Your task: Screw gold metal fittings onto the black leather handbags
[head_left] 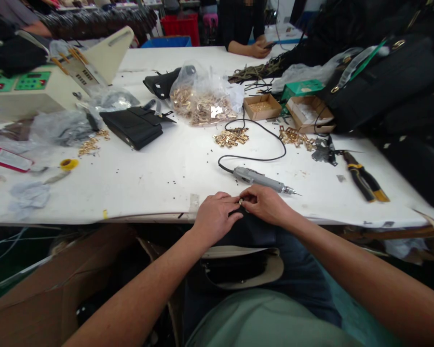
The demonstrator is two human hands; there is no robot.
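Observation:
A dark bag [255, 233] lies on my lap at the table's front edge, its light-lined opening towards me. My right hand [264, 205] pinches a small gold metal piece [240, 201] at the bag's far end. Beside it my left hand [219, 214] rests on the bag, fingers pointing right towards the piece, thumb apart from them. Just beyond my hands lies a grey electric screwdriver [262, 180] with a black cord. Piles of gold metal parts [231, 138] are farther back on the white table [159, 178].
Yellow-black pliers [365, 177] lie at the right. Behind are a plastic bag of gold parts [202, 103], small cardboard boxes [262, 106] and a black bag [135, 126]. A machine [32, 91] stands at the left. Across the table a person holds a phone [270, 46].

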